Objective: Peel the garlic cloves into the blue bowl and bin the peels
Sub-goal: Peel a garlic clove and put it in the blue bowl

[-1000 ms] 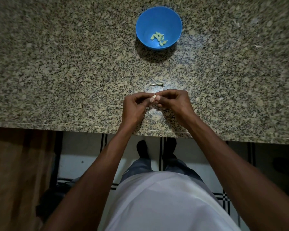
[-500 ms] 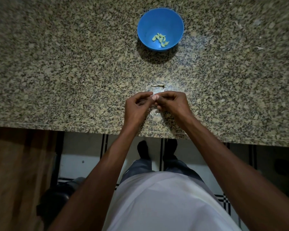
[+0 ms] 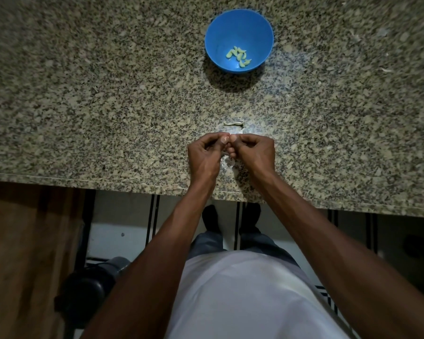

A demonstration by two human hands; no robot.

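A blue bowl (image 3: 239, 23) stands far up the speckled granite counter (image 3: 83, 106) and holds several peeled, pale green garlic cloves (image 3: 238, 56). Near the counter's front edge my left hand (image 3: 202, 159) and my right hand (image 3: 253, 154) meet fingertip to fingertip, fingers curled, pinching a small garlic clove that is almost wholly hidden between them. Thin whitish peels (image 3: 227, 165) lie on the counter under and between my hands. A small dry garlic stem (image 3: 233, 123) lies just beyond my fingertips.
A few peel scraps (image 3: 386, 70) are scattered at the far right of the counter. Below the counter edge I see tiled floor, my feet, a wooden surface (image 3: 22, 253) at the left and a dark round object (image 3: 88, 294) on the floor.
My hands have stayed together over the same spot, with the fingertips shifting slightly around the clove. The bowl and stem have not moved.
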